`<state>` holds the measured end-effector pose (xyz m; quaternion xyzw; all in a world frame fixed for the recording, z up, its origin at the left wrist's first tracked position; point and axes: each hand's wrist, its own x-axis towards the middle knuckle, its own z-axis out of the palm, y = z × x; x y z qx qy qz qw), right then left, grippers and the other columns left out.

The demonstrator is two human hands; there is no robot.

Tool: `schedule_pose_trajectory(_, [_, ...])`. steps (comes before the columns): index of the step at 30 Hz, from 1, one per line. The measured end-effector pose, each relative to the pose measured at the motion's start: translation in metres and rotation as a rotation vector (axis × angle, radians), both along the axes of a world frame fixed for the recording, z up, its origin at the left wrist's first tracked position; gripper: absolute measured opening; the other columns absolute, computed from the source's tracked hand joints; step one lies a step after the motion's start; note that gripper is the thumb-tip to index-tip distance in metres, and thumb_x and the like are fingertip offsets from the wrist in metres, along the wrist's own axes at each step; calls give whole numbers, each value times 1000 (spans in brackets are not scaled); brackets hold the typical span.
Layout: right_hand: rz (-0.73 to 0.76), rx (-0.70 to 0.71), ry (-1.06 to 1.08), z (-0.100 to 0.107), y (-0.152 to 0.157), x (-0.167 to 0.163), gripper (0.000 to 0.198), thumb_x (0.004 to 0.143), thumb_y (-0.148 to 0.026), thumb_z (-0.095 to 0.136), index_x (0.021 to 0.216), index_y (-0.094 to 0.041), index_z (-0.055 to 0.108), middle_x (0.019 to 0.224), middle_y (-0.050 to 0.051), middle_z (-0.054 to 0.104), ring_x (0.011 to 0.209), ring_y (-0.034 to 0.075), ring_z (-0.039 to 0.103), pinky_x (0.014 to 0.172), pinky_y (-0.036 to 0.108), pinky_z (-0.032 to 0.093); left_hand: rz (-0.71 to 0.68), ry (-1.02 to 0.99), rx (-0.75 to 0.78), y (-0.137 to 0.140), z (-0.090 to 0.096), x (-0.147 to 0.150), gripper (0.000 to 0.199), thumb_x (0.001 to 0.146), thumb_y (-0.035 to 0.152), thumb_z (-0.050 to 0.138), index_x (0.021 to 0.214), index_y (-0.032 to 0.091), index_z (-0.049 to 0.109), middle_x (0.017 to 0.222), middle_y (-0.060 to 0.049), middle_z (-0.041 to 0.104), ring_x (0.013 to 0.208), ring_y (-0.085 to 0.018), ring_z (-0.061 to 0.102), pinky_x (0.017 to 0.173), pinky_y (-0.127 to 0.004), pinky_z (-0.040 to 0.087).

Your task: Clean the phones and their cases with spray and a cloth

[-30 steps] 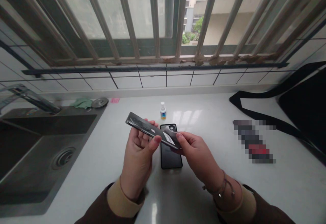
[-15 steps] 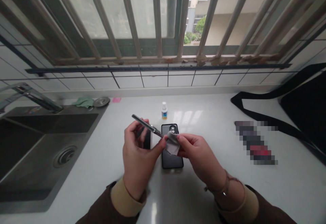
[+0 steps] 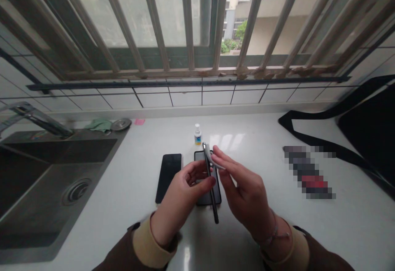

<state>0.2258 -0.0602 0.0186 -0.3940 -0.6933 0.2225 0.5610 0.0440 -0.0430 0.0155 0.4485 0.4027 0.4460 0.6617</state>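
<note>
My left hand (image 3: 182, 191) grips a thin dark smartphone (image 3: 214, 205) by its edges, turned nearly edge-on. My right hand (image 3: 245, 184) has a light grey cloth (image 3: 219, 165) under its fingers, pressed near the upper right face of that phone. Beneath both hands, a black-rimmed phone case with a camera area (image 3: 202, 199) lies on the counter, partly hidden; whether a phone sits in it I cannot tell. Left of it a second black phone (image 3: 168, 174) lies flat. Just behind stands a small white bottle (image 3: 198, 135) with a blue and yellow label.
At the left is a steel sink (image 3: 89, 164) with a faucet (image 3: 46, 121), a green cloth (image 3: 100, 125) and a metal drain cover (image 3: 121, 124). A pink slip (image 3: 139, 121) lies nearby. At right are a black strap (image 3: 311, 138) and a blurred-out object (image 3: 308, 172).
The held phone has swung from a tilted pose to nearly edge-on, pointing away from me. My right hand has flattened the cloth against it. The black phone at left is now uncovered.
</note>
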Motion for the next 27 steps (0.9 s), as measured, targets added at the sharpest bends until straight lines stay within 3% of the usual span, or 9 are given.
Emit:
schedule_pose_trajectory(2, [56, 52, -57, 0, -1, -1, 50, 108, -11, 58, 152, -32, 67, 163, 5, 62, 148, 26, 64, 122, 49, 59, -56, 46, 29, -2, 1, 0, 48, 82, 34, 94, 126, 21, 80, 123, -14, 79, 110, -29, 74, 96, -39, 59])
schedule_pose_trajectory(5, [-1, 22, -26, -2, 1, 0, 48, 109, -11, 57, 151, -33, 68, 163, 3, 63, 148, 24, 63, 123, 48, 57, -153, 80, 28, -4, 3, -1, 49, 82, 39, 94, 125, 20, 79, 117, -15, 79, 104, -29, 73, 89, -39, 60])
schedule_pose_trajectory(8, [-81, -59, 23, -1, 4, 3, 40, 112, -19, 56, 147, -33, 71, 153, 3, 71, 143, 25, 68, 122, 48, 59, -251, 89, -2, -6, 2, -3, 55, 80, 44, 94, 125, 18, 79, 118, -16, 78, 101, -28, 73, 88, -40, 60])
schedule_pose_trajectory(11, [-132, -169, 60, -1, 5, 5, 31, 114, -30, 55, 137, -31, 76, 136, 4, 81, 127, 24, 77, 110, 45, 65, -306, 52, -15, -7, 0, -4, 61, 78, 45, 96, 129, 19, 77, 122, -17, 78, 105, -29, 74, 93, -41, 59])
schedule_pose_trajectory(18, [-142, -361, 153, -7, 16, 7, 33, 114, -48, 53, 123, -28, 78, 113, 6, 83, 103, 23, 78, 93, 40, 62, -335, -48, -36, -8, 4, -6, 64, 79, 52, 95, 131, 18, 77, 125, -17, 77, 104, -26, 74, 91, -38, 60])
schedule_pose_trajectory(23, [-37, -539, 248, -10, 22, 5, 42, 112, -56, 53, 98, -22, 74, 87, 3, 73, 80, 19, 66, 74, 34, 54, -201, -73, -52, -5, 4, -6, 63, 77, 42, 98, 129, 19, 72, 130, -17, 76, 115, -29, 73, 97, -40, 60])
schedule_pose_trajectory(27, [5, -538, 258, -14, 20, 3, 44, 111, -57, 55, 89, -22, 69, 77, -1, 62, 74, 16, 56, 69, 31, 48, 17, 48, -72, 4, 2, -4, 51, 76, 32, 100, 113, 18, 68, 121, -13, 77, 115, -26, 73, 99, -37, 57])
